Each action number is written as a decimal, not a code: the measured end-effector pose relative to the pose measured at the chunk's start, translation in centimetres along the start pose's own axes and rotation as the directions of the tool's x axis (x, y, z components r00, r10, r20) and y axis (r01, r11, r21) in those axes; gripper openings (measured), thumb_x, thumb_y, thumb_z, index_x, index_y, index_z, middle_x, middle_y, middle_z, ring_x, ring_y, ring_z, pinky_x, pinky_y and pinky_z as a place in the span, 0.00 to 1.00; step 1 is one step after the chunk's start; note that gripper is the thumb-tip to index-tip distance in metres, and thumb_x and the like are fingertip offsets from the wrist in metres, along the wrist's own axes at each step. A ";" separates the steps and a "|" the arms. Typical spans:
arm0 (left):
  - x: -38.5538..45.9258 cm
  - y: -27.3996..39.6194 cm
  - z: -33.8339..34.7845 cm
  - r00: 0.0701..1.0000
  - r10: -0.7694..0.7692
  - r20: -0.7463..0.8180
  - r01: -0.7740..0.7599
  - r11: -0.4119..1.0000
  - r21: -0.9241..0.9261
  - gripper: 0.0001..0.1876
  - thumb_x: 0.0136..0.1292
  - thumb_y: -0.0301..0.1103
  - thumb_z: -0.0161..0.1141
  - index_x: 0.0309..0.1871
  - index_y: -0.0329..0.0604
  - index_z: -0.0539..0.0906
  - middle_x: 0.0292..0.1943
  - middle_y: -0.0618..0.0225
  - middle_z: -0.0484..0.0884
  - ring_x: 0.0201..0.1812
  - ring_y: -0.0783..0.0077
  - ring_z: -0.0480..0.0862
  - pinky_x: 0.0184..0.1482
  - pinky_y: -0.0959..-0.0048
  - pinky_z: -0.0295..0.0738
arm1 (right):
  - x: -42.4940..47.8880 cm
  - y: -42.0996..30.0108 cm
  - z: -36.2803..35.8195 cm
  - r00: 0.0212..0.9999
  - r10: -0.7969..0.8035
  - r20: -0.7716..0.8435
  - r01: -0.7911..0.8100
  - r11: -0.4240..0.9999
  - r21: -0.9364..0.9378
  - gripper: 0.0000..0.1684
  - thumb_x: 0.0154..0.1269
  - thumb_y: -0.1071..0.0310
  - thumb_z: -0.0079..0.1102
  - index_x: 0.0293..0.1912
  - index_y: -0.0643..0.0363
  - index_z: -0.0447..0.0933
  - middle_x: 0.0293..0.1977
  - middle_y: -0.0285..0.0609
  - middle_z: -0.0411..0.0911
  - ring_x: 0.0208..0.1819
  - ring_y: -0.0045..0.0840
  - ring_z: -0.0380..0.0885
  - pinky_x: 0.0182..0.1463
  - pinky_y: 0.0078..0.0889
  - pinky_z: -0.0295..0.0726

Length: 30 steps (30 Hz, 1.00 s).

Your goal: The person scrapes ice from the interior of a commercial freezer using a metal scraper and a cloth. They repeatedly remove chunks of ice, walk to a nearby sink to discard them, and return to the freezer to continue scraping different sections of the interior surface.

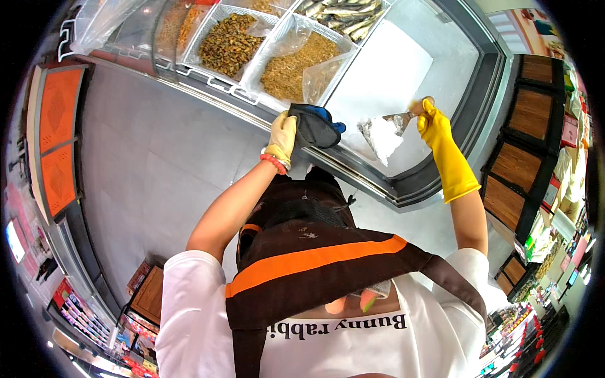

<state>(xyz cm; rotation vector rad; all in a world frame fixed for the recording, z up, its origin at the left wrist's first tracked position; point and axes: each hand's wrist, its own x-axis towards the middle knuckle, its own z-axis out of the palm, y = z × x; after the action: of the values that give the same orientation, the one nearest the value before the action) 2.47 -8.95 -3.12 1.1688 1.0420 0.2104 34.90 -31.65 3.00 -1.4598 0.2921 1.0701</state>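
Observation:
My left hand (pixel 282 134), in a cream glove, grips a dark grey and blue padded cloth item (pixel 315 126), possibly a mitt, over the front rim of a chest freezer (pixel 453 71). Inside the freezer's right end, my right hand (pixel 435 128) wears a long yellow rubber glove. Its fingers are closed on the handle of a flat-bladed metal scraper (pixel 401 121); the handle's end is blurred. A white lump of frost or ice (pixel 385 139) lies on the blade and covers much of it. Behind the scraper shows the freezer's pale inner floor (pixel 397 61).
To the left of the scraper, white wire baskets (pixel 250 81) hold dried shellfish (pixel 231 45), small brown dried goods in plastic (pixel 298 66) and whole fish (pixel 342 16). Wood-fronted display units (pixel 515 160) line the right. An orange-panelled counter (pixel 59 123) stands across the grey floor (pixel 156 156).

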 end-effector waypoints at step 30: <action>-20.7 -6.9 -58.2 0.531 -0.309 -0.789 -0.672 0.414 -0.614 0.21 0.68 0.39 0.39 0.53 0.37 0.78 0.50 0.59 0.82 0.48 0.62 0.82 0.52 0.64 0.77 | -2.6 6.6 66.7 0.913 -0.067 0.403 0.051 0.997 0.050 0.08 0.66 0.64 0.60 0.36 0.58 0.76 0.28 0.37 0.78 0.23 0.21 0.75 0.25 0.18 0.79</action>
<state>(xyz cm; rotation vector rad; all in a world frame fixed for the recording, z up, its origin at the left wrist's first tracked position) -55.43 13.05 2.26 0.0338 1.2808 1.5440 -0.06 24.91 11.92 -1.1697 -0.0282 1.2800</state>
